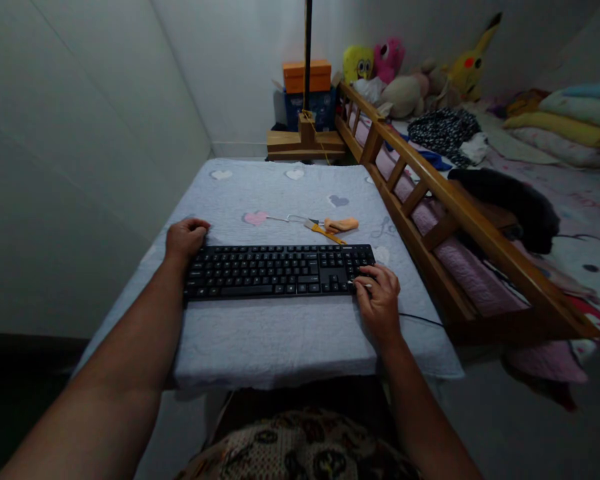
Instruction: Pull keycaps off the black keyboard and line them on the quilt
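White and thin, a stick (367,286) is pinched between the curled fingers of the right hand (381,293), at the near right corner of the black keyboard (250,272). The left hand (184,239), partly curled, is at its far left corner; I cannot tell whether it grips. The keyboard lies parallel to the counter's (280,340) near edge. Beyond it lie a yellow-handled brush (325,232) and an orange-handled hooked tool (344,225).

Light dim. Pale wall (105,167) beyond left edge of cloth-covered table (270,340); wooden bed rail (433,177) along right edge. Past far edge: wooden base (280,141), orange box (295,80) atop blue box (293,110).
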Action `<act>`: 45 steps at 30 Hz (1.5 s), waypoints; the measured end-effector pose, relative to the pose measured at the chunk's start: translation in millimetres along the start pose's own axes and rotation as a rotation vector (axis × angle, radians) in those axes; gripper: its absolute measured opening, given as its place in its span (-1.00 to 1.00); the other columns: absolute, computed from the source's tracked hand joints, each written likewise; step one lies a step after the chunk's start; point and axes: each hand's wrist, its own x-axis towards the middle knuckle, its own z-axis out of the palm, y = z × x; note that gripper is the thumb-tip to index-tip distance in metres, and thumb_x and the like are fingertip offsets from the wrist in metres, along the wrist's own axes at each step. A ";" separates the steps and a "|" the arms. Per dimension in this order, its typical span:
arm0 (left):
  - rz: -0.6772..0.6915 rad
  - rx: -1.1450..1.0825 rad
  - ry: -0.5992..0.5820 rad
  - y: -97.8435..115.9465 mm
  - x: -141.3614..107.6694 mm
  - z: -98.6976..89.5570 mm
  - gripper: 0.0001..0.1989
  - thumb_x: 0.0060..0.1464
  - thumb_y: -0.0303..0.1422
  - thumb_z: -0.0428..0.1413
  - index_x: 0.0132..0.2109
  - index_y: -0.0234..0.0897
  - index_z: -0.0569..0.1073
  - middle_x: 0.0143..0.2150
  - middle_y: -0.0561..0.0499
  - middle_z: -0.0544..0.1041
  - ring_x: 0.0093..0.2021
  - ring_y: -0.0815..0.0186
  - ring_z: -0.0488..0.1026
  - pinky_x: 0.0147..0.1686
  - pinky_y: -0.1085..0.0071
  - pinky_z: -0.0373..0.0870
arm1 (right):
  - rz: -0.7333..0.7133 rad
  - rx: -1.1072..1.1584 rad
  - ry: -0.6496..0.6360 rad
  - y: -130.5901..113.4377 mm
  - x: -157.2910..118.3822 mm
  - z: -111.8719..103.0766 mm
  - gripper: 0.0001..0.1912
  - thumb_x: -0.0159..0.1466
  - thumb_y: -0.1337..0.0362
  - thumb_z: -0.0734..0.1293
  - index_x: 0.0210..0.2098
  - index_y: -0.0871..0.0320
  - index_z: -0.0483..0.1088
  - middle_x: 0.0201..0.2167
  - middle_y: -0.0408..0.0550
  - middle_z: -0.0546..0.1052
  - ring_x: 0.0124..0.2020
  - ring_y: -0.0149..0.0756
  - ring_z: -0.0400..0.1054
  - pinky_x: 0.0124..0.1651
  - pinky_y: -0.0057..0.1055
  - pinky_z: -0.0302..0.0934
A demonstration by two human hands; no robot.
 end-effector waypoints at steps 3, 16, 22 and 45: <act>-0.002 0.007 0.011 -2.5 1.1 0.4 -0.69 -0.11 -0.38 0.09 -0.21 -0.35 0.62 -0.30 -0.02 0.61 -0.28 0.26 0.45 -0.09 0.36 0.39 | 0.020 0.003 0.027 0.3 0.5 -0.6 -0.84 0.34 0.31 0.29 -0.28 0.06 0.52 -0.07 0.00 0.55 0.15 -0.04 0.25 0.26 0.09 0.08; 0.007 -0.016 0.009 -8.2 0.7 1.5 -0.64 -0.10 -0.35 0.09 -0.16 -0.37 0.62 -0.25 -0.04 0.61 -0.26 0.26 0.45 -0.09 0.36 0.39 | 0.072 -0.039 0.120 5.0 1.8 -1.0 -0.86 0.31 0.33 0.29 -0.33 0.08 0.49 -0.12 0.02 0.56 0.14 -0.03 0.27 0.26 0.10 0.08; -0.004 -0.008 0.006 -4.0 -1.3 0.6 -0.63 -0.11 -0.34 0.09 -0.16 -0.36 0.62 -0.30 -0.02 0.60 -0.29 0.25 0.43 -0.16 0.37 0.38 | 0.090 -0.068 0.154 7.5 0.8 -2.1 -0.86 0.29 0.35 0.28 -0.35 0.08 0.48 -0.12 0.02 0.55 0.14 -0.01 0.26 0.26 0.13 0.08; 0.015 0.001 -0.034 -3.3 -1.7 -0.6 -0.66 -0.13 -0.31 0.09 -0.20 -0.30 0.61 -0.29 -0.01 0.60 -0.25 0.22 0.47 -0.08 0.32 0.41 | 0.089 -0.065 0.137 0.3 0.4 -3.3 -0.85 0.30 0.35 0.29 -0.34 0.07 0.49 -0.11 0.01 0.54 0.15 -0.01 0.25 0.27 0.12 0.07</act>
